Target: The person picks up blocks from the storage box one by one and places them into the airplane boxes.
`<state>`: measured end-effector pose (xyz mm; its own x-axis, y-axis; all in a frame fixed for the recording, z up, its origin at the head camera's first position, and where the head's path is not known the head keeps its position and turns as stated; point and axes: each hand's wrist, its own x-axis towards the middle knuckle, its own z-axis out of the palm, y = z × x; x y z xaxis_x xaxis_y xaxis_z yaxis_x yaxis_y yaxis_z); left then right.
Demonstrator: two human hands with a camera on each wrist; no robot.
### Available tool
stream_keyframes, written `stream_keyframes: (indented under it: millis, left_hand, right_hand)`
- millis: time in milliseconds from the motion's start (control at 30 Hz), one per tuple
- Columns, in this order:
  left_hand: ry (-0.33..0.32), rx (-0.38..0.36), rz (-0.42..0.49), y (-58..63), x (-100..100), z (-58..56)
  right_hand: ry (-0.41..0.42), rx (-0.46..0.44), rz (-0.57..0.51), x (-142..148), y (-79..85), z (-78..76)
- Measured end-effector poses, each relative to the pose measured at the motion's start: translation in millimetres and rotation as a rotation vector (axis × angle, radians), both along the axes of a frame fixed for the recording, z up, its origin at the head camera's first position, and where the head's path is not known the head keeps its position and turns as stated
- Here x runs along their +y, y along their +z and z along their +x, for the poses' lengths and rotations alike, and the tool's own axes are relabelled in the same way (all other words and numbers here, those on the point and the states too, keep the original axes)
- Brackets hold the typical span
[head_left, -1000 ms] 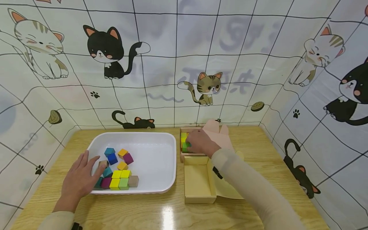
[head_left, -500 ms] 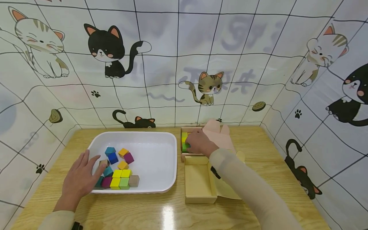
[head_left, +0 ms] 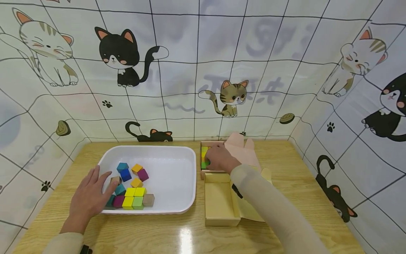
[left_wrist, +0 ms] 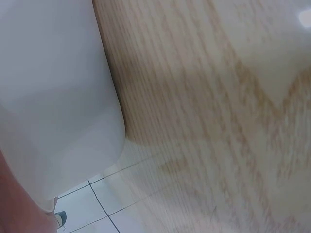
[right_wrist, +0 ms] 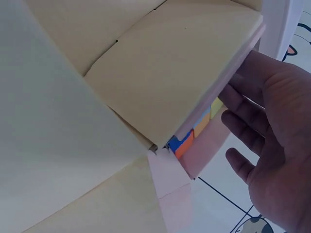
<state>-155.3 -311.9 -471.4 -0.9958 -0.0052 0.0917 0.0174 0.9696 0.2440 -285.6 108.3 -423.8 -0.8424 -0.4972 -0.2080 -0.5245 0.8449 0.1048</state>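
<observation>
My left hand (head_left: 87, 197) rests over the left rim of the white tray (head_left: 172, 173), fingers extended beside a wooden cube (head_left: 116, 180). Several coloured cubes lie in the tray's left half, among them a light green cube (head_left: 137, 202) and a blue cube (head_left: 125, 174). At the back, my right hand (head_left: 220, 158) reaches into a pink box (head_left: 212, 172) that holds cubes, its fingertips beside a green cube (head_left: 203, 165). In the right wrist view, the box wall hides the right hand's (right_wrist: 282, 141) index fingertip and thumb, so a grip cannot be made out.
A pale yellow box (head_left: 220, 203) stands open just in front of the pink one, its lid folded out to the right under the forearm. The pink box's lid flap (head_left: 242, 151) leans right. A cat-printed sheet (head_left: 177, 81) lines the wooden table (head_left: 158, 233) behind.
The head view has shifted slightly. My left hand stays on the tray's rim, and my right hand stays in the pink box with only small finger movement.
</observation>
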Motion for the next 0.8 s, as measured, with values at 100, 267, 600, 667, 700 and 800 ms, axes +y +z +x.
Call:
stream_keyframes:
  millis: [100,267,600,667,700,800]
  left_hand:
    - [-0.001,-0.002,0.001,0.2,0,0.3]
    - [0.002,-0.002,0.001,1.7,1,1.1]
    - [0.003,-0.008,0.007,2.1,2,1.7]
    - [0.004,-0.007,0.01,1.7,2,1.7]
    - [0.004,-0.006,0.01,1.5,2,1.7]
    - [0.006,-0.004,0.009,0.9,2,1.5]
  right_hand:
    - [0.008,0.02,0.003,0,-2.7,-0.6]
    - [0.019,0.055,-0.005,-1,-6.6,-0.6]
    - [0.025,0.1,-0.001,0,-13.4,-2.2]
    - [0.026,0.091,-0.008,1,-11.6,-2.1]
    - [0.024,0.084,-0.018,2,-10.2,-2.1]
    - [0.016,0.062,-0.052,2,-3.6,-0.9]
